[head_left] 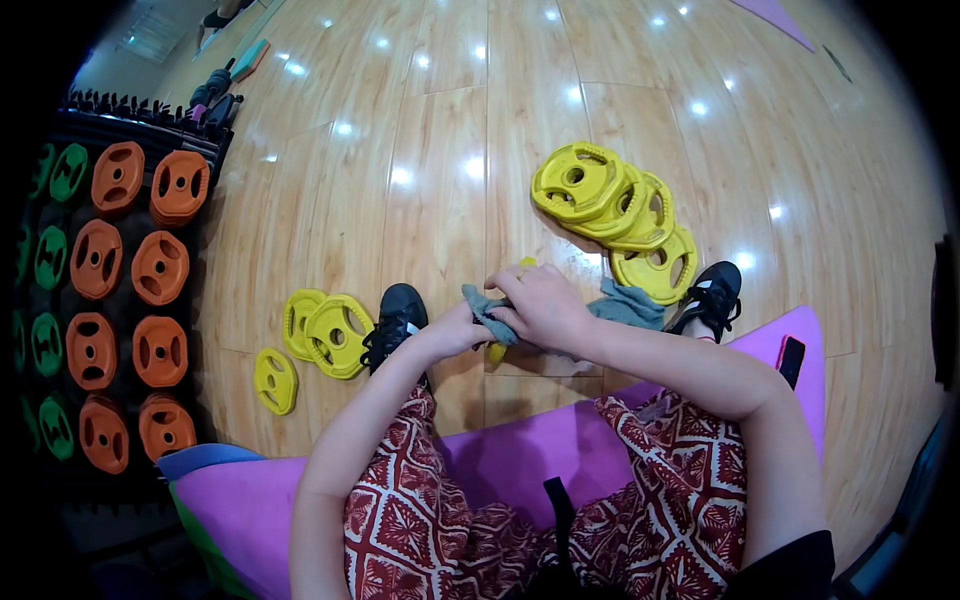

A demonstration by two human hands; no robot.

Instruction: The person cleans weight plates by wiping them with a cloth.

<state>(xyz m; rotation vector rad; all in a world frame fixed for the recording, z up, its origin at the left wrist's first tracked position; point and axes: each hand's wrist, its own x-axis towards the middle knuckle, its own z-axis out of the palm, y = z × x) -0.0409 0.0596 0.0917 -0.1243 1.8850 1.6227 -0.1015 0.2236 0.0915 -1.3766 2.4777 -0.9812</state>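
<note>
A purple mat [500, 448] lies under our legs. Our right hand [545, 305] grips a grey cloth [487, 312] against a mostly hidden yellow plate [497, 353]; we cannot tell our left hand's [462, 332] grip. Beside our left shoe [402, 308] lie 3 yellow discs [318, 318]; farther right, overlapping plates [625, 225].

A gym or fitness studio — shown by a rack [140, 122] of orange weight plates [97, 282] and green weight plates [70, 158], yellow weight plates [580, 200] on wooden floor [400, 215] — plus a purple mat [235, 510].
</note>
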